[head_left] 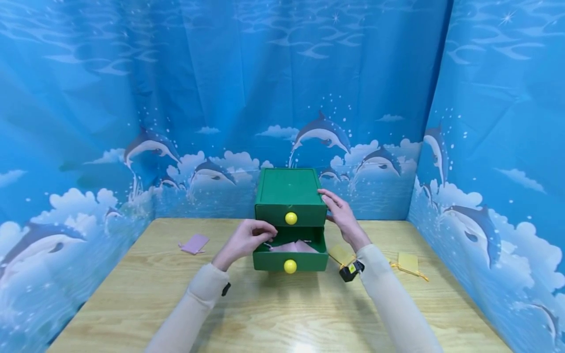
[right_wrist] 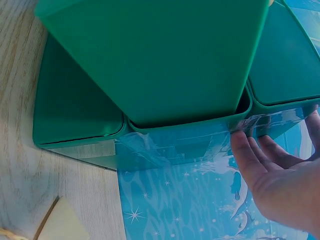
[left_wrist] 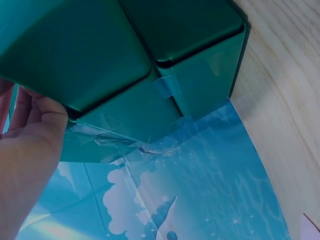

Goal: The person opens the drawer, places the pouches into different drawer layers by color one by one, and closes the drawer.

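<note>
A green drawer cabinet (head_left: pixel 289 186) stands on the table, its drawer with a yellow knob (head_left: pixel 290 266) pulled out below the shut top drawer (head_left: pixel 269 214). Pale pink drawstring pouches (head_left: pixel 284 247) lie inside the pulled-out drawer. My left hand (head_left: pixel 247 240) reaches over that drawer's left side, fingers bent and thumb near the index finger. I cannot tell whether the fingertips pinch anything. My right hand (head_left: pixel 344 220) rests against the cabinet's right side, fingers extended along its upper corner. In the right wrist view, its fingertips (right_wrist: pixel 240 140) meet the taped side wall.
A mauve pouch (head_left: pixel 195 243) lies on the wooden table (head_left: pixel 154 294), left of the cabinet. To the right are two yellow drawstring pouches, one (head_left: pixel 341 253) partly behind the right wrist, another (head_left: pixel 408 262) farther right. A blue dolphin-print curtain (head_left: pixel 229 122) hangs close behind the cabinet.
</note>
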Demonstrator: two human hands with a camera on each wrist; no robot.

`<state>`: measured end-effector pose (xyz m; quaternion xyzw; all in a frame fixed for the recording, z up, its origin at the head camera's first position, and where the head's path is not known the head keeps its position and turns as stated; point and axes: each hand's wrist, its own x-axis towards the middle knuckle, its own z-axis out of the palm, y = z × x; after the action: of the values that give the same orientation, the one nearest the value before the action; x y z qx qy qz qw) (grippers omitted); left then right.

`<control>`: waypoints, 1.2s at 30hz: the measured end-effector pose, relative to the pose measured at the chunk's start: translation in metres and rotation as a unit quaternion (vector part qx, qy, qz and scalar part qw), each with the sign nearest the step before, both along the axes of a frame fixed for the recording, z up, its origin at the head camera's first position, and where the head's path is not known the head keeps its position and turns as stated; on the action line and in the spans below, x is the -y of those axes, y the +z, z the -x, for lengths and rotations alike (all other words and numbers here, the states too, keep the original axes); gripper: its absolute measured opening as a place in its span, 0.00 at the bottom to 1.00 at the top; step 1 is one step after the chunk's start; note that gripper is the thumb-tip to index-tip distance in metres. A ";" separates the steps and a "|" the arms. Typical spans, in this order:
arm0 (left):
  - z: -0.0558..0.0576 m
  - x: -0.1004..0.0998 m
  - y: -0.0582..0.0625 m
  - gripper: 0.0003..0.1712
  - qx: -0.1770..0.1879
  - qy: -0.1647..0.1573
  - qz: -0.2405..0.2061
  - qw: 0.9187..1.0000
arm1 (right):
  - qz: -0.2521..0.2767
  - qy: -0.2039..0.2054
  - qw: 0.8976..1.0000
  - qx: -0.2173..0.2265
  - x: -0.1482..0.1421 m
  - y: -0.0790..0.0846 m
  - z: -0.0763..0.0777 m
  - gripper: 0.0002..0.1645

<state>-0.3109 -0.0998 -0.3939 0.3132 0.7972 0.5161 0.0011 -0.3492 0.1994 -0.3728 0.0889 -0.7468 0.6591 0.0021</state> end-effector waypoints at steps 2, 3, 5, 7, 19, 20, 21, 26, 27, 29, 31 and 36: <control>-0.001 0.001 -0.001 0.10 0.008 -0.004 -0.016 1.000 | 0.001 0.000 1.000 0.001 0.000 0.000 0.000 0.32; -0.001 0.001 -0.001 0.11 0.012 -0.006 -0.025 1.000 | 0.001 0.000 1.000 0.001 0.000 0.000 0.000 0.31; -0.001 0.003 -0.002 0.12 0.021 -0.006 -0.045 0.999 | 0.002 0.000 1.000 0.001 0.000 0.000 0.000 0.31; 0.000 0.005 -0.004 0.12 0.027 -0.001 -0.062 0.998 | 0.002 0.000 1.000 0.000 0.000 0.000 -0.001 0.32; 0.003 0.019 -0.014 0.14 0.043 0.042 -0.133 0.989 | 0.004 0.009 1.000 0.011 -0.001 0.002 -0.001 0.30; 0.003 0.021 -0.015 0.14 0.044 0.047 -0.134 0.989 | 0.005 0.010 1.000 0.013 -0.001 0.002 0.000 0.30; 0.003 0.023 -0.016 0.14 0.044 0.053 -0.134 0.989 | 0.005 0.012 1.000 0.015 -0.001 0.002 0.000 0.30; 0.004 0.035 -0.022 0.13 0.038 0.068 -0.138 0.987 | 0.004 0.015 1.000 0.019 0.001 0.010 -0.008 0.29; 0.004 0.037 -0.023 0.12 0.037 0.074 -0.138 0.987 | 0.004 0.016 1.000 0.019 0.002 0.012 -0.011 0.28; 0.004 0.042 -0.025 0.12 0.038 0.083 -0.139 0.986 | 0.002 0.017 1.000 0.018 0.003 0.017 -0.017 0.28; 0.004 0.047 -0.028 0.12 0.046 0.098 -0.127 0.986 | 0.002 0.017 1.000 0.017 0.005 0.021 -0.021 0.28; 0.007 0.062 -0.041 0.11 0.079 0.130 -0.094 0.984 | 0.004 0.018 1.000 0.016 0.006 0.023 -0.023 0.28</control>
<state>-0.3176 -0.1617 -0.4347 0.1636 0.7766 0.6075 -0.0328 -0.3264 0.1938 -0.3501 0.0918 -0.7427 0.6630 -0.0212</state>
